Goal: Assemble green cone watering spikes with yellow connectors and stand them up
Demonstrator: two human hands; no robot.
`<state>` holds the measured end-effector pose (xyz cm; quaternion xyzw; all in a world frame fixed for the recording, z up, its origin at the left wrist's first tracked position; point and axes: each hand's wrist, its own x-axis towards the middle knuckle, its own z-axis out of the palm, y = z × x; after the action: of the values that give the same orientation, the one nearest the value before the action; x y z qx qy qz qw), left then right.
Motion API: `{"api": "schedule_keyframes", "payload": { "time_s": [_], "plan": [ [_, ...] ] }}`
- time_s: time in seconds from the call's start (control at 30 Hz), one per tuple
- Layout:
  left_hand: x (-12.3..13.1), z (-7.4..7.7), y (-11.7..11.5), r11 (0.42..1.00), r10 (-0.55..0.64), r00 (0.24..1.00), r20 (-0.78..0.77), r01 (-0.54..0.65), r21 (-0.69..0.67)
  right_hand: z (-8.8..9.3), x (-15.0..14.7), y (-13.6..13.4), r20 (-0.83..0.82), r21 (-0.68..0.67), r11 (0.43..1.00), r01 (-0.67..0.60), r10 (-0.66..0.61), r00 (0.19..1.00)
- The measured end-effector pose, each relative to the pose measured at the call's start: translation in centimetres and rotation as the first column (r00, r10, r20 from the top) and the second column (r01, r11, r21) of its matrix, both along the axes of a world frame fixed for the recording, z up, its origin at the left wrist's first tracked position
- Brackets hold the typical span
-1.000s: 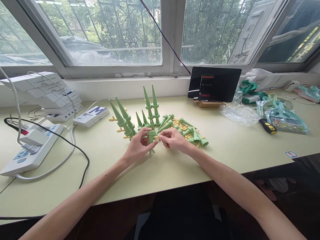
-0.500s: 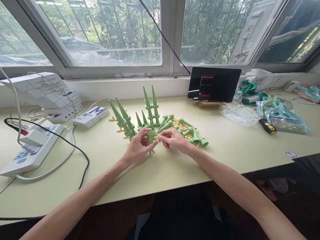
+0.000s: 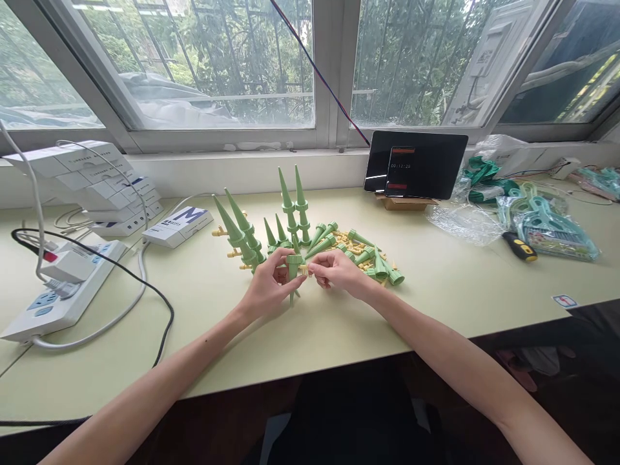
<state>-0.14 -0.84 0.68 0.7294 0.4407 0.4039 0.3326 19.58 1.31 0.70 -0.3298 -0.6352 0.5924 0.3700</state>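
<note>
Between thumb and fingers, my left hand grips a green plastic plant watering spike with its narrow point downward. My right hand is closed in a pinch on a small yellow valve at the spike's right side. Fingertips hide part of the valve, and I cannot tell how deep it sits. Left of and behind my left hand stand several green spikes with yellow valves sticking out. Two tall spikes rise behind the hands. To the right lies a pile of loose green spikes and yellow valves.
At left are a white power strip, a black cable and stacked white boxes. A tablet with a timer display in front stands at the back. Bagged green items and a screwdriver lie at right.
Both hands keep the same hold on the spike and valve. The whole view has shifted very slightly; the timer has advanced by one second.
</note>
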Motion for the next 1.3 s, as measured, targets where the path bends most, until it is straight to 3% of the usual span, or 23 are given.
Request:
{"api": "schedule_keyframes", "payload": {
  "time_s": [0.27,0.5,0.77,0.9,1.1,1.3],
  "plan": [
    [-0.07,-0.16,0.19,1.000,0.009,1.000,-0.015,-0.008,0.011,-0.08,-0.10,-0.06,0.021,0.005,1.000,0.012,-0.012,1.000],
    [-0.06,0.06,0.15,1.000,-0.001,0.999,0.046,0.002,-0.018,0.48,-0.17,-0.28,0.137,0.215,0.974,0.073,-0.104,0.985],
    [0.06,0.02,0.19,0.987,-0.083,0.992,0.096,0.095,-0.128,0.12,-0.08,0.00,0.158,0.320,0.942,0.100,-0.157,0.975],
    [-0.09,-0.15,0.39,0.995,-0.046,0.999,0.004,0.046,-0.084,0.18,0.26,0.24,0.225,0.349,0.929,0.122,-0.210,0.952],
    [-0.39,-0.38,0.78,0.996,0.041,0.976,-0.213,-0.025,0.080,-0.09,0.57,0.37,0.381,0.450,0.893,0.015,-0.207,0.901],
    [-0.45,-0.31,0.92,0.988,0.075,0.953,-0.294,-0.032,0.150,-0.31,0.59,0.38,0.457,0.521,0.851,-0.060,-0.219,0.862]
  ]
}}
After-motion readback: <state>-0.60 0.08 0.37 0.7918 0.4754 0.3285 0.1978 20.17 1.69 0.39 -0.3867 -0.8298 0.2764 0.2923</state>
